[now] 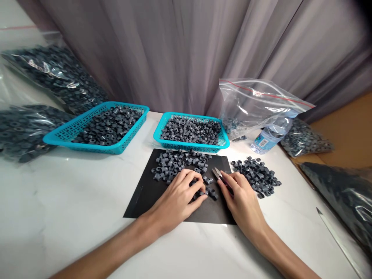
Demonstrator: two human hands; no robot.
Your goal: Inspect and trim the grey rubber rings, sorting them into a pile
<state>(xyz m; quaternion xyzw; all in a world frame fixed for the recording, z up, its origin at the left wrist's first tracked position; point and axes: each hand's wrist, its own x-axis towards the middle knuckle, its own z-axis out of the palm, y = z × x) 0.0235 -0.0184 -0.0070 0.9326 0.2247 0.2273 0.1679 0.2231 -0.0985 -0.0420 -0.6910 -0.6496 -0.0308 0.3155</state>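
Over the black mat (142,197), my left hand (186,192) curls its fingers and thumb around small grey plastic rings; the fingers partly hide the piece at their tips. My right hand (242,193) is closed around a pair of thread snips (217,174), whose pointed metal blades stick out toward the upper left. Between the two hands lie a few grey rings (212,193), touching or close to my left fingertips. A larger pile of the same rings (167,164) covers the back of the mat. Right of my right hand, another pile of rings (258,176) rests on the white table.
Two blue baskets (192,146) (116,149) of grey rings stand behind the mat. Filled plastic bags (55,73) crowd the left. At the back right are a zip bag (261,97), a water bottle (269,135) and cardboard (348,131). A long pale strip (338,242) lies right.
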